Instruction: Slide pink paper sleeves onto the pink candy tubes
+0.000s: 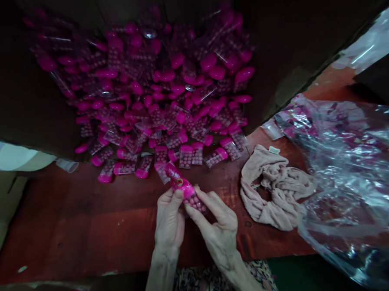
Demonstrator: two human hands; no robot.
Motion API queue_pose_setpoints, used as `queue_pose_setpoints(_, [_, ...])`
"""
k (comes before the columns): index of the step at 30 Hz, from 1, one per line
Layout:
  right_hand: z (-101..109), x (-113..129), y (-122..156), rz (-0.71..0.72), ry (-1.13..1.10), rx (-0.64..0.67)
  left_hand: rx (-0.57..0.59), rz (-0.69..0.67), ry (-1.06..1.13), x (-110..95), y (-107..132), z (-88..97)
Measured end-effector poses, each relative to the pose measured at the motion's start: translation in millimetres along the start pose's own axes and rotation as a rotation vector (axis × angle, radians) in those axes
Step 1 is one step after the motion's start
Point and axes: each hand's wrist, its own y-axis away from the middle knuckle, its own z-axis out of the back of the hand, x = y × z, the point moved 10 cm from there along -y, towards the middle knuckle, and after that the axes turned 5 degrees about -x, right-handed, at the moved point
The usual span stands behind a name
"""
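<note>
Both hands meet over the table's near part on a small clear container of pink balls with a pink cap [187,189]. My left hand [170,220] pinches its cap end between thumb and fingers. With thumb and fingers, my right hand [219,225] grips the clear end, where the balls show. A shiny pink piece of film [171,169] with a small yellowish mark sticks up from the cap end; whether it is attached, I cannot tell. Just beyond my hands lies a large heap of similar pink-capped containers [163,113], spilling onto the table.
A dark open box [277,50] surrounds the heap. On the red-brown table [89,218], a crumpled beige cloth ring [277,189] lies right of my hands. Clear plastic bags [352,171] cover the far right. A whitish round thing [21,158] and a small clear cup [67,165] sit left.
</note>
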Motion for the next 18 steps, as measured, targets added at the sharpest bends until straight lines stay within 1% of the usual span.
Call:
queue_pose_setpoints(2, [2.8,-6.5,-1.6,-0.069,-0.010,0.000,0.050,0.016,-0.048,-0.1,2.6,-5.2])
queue_pose_setpoints(3, [4.1,-6.7,-1.7,-0.074,-0.003,-0.006,0.057,0.019,-0.070,-0.3,3.6,-6.1])
queue_pose_setpoints(4, [5.5,-4.6,-1.3,-0.057,0.011,-0.016,0.058,0.021,-0.085,0.0,4.4,-6.4])
queue_pose_setpoints(6, [8.0,5.3,0.2,0.029,0.037,-0.050,0.034,0.017,-0.077,0.4,5.4,-4.2])
queue_pose_setpoints(8, [6.2,12.4,1.4,0.080,0.046,-0.042,-0.006,0.006,-0.034,0.6,6.1,0.3])
queue_pose_setpoints(9, [3.9,12.0,0.8,0.064,0.038,-0.018,-0.022,-0.001,-0.016,0.1,6.3,2.5])
queue_pose_setpoints(11, [-2.2,3.7,-1.4,-0.040,-0.001,0.062,-0.025,-0.013,-0.021,-2.2,6.9,4.5])
queue_pose_setpoints(13, [-5.5,-7.2,-2.9,-0.168,-0.063,0.133,0.035,-0.023,-0.078,-6.2,7.9,0.3])
queue_pose_setpoints(15, [-5.5,-15.9,-3.5,-0.268,-0.150,0.168,0.143,-0.045,-0.143,-11.7,10.5,-8.8])
queue_pose_setpoints(18, [-5.2,-21.2,-2.9,-0.336,-0.272,0.194,0.307,-0.067,-0.155,-16.0,17.1,-23.0])
